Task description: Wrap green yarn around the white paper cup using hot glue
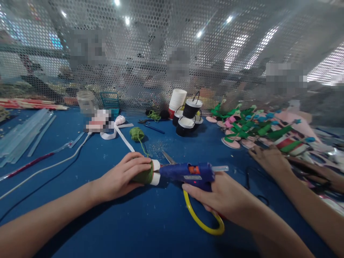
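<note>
My left hand (122, 176) is closed round a small paper cup (150, 172) lying on its side, partly wrapped in green yarn with its white rim showing. My right hand (223, 195) grips a blue glue gun (188, 173), its nozzle touching the cup's rim. A clear glue stick pokes out of the gun's back end. A green yarn strand runs from the cup to a small yarn ball (136, 133) further back. Scissors (200, 218) with a yellow handle lie under my right hand, their blades poking out behind the gun.
Another person's hands (268, 159) work at the right among green and pink craft pieces (249, 125). Black-wrapped cups (188, 120) and a white cup stack (177, 100) stand at the back. Clear glue sticks (24, 134) lie left, a white ribbon (120, 132) mid-table, and perforated mesh (172, 53) behind.
</note>
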{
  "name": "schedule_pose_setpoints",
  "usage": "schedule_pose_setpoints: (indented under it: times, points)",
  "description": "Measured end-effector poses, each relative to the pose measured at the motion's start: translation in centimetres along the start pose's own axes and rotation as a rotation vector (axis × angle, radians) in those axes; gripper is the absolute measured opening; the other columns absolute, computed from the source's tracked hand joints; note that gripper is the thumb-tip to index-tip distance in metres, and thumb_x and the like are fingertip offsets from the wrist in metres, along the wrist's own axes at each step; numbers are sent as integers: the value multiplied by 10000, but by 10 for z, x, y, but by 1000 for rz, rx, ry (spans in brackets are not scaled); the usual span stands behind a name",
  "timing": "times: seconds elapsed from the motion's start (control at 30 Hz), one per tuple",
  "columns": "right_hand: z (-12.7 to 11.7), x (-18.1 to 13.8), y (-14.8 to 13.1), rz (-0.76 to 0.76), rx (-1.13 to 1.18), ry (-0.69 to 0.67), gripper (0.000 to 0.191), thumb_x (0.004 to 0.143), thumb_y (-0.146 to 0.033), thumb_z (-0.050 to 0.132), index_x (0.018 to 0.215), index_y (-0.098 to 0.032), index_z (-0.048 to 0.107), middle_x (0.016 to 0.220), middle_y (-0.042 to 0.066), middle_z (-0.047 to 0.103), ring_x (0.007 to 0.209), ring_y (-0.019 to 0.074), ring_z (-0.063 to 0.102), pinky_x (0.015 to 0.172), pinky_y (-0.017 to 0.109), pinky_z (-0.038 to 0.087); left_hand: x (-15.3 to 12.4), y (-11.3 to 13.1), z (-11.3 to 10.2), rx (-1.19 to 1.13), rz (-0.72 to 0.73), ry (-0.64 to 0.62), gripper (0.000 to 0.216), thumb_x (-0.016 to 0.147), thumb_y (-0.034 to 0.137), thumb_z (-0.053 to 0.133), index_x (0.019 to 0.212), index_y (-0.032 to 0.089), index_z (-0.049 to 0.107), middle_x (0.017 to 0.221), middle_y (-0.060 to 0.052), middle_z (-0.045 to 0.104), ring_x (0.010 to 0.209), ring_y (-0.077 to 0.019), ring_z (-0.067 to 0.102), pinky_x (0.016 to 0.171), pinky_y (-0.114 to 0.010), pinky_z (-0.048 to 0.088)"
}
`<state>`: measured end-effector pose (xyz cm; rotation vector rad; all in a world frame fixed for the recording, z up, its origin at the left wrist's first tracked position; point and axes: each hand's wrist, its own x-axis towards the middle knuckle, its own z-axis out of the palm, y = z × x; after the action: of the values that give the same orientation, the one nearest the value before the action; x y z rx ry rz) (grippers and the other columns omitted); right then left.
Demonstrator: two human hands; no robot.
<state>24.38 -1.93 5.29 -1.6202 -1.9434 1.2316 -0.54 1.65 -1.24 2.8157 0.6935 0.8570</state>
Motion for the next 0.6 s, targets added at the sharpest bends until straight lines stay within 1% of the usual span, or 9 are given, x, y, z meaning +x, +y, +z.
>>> schedule_pose_setpoints:
  times: [0.1, 0.23, 0.37, 0.4, 0.43, 0.47, 0.5, 0.53, 0.6]
  points:
    - [-2, -1, -1, 26, 14, -13, 243, 724, -364, 533, 560, -208, 443, 349, -70, 421, 287, 73, 374, 294, 192, 288, 1, 0, 0, -10, -16, 12, 402, 820, 147, 551, 1189, 152, 392, 1174, -152, 510, 1124, -268, 405, 917, -478, 433]
    - [-10, 3, 3, 22, 25, 36, 311, 711, -396, 572, 513, -206, 427, 342, -61, 434, 299, 74, 391, 335, 201, 340, 1, -2, 0, -17, -41, 37, 412, 807, 161, 575, 1176, 157, 391, 1160, -145, 508, 1107, -266, 417, 915, -485, 429]
    - [-21, 22, 18, -97, 112, 243, 213, 700, -366, 608, 642, -187, 507, 406, -54, 508, 382, 97, 462, 425, 216, 399, 0, -4, 1, -26, -59, 58, 416, 803, 174, 585, 1169, 164, 388, 1156, -142, 509, 1100, -264, 423, 915, -491, 421]
    - [-23, 29, 22, -120, 141, 342, 207, 682, -363, 627, 702, -178, 537, 474, -36, 560, 430, 109, 499, 444, 220, 412, 1, -4, 1, -25, -68, 65, 416, 800, 173, 589, 1165, 163, 390, 1154, -141, 511, 1098, -263, 425, 914, -490, 421]
    - [-25, 37, 26, -135, 179, 393, 216, 676, -343, 634, 775, -164, 565, 633, 7, 641, 525, 125, 559, 501, 228, 446, 1, -4, 1, -25, -74, 74, 416, 796, 172, 592, 1160, 163, 393, 1150, -140, 515, 1094, -262, 428, 911, -488, 422]
    - [-27, 46, 29, -119, 193, 417, 237, 687, -329, 629, 840, -156, 577, 766, 42, 671, 618, 141, 597, 549, 233, 466, 1, -4, 1, -24, -79, 85, 416, 792, 171, 596, 1157, 163, 395, 1145, -139, 518, 1089, -261, 433, 907, -488, 423]
    - [-29, 54, 32, -70, 141, 434, 225, 710, -328, 611, 839, -146, 580, 805, 61, 672, 645, 144, 605, 559, 230, 467, 1, -4, 1, -24, -80, 96, 416, 789, 170, 598, 1153, 163, 397, 1139, -138, 522, 1082, -260, 439, 903, -488, 425]
    - [-29, 62, 34, -11, 62, 445, 202, 738, -336, 586, 786, -140, 581, 776, 70, 669, 625, 138, 600, 544, 223, 461, 1, -3, 1, -25, -79, 106, 416, 787, 170, 599, 1151, 162, 397, 1134, -137, 525, 1075, -259, 445, 899, -489, 426]
    - [-29, 78, 39, 52, -2, 437, 252, 802, -346, 508, 670, -138, 561, 674, 76, 653, 532, 123, 576, 490, 218, 442, 1, -3, 1, -25, -69, 117, 415, 787, 169, 597, 1150, 159, 397, 1132, -139, 526, 1069, -259, 448, 894, -491, 429]
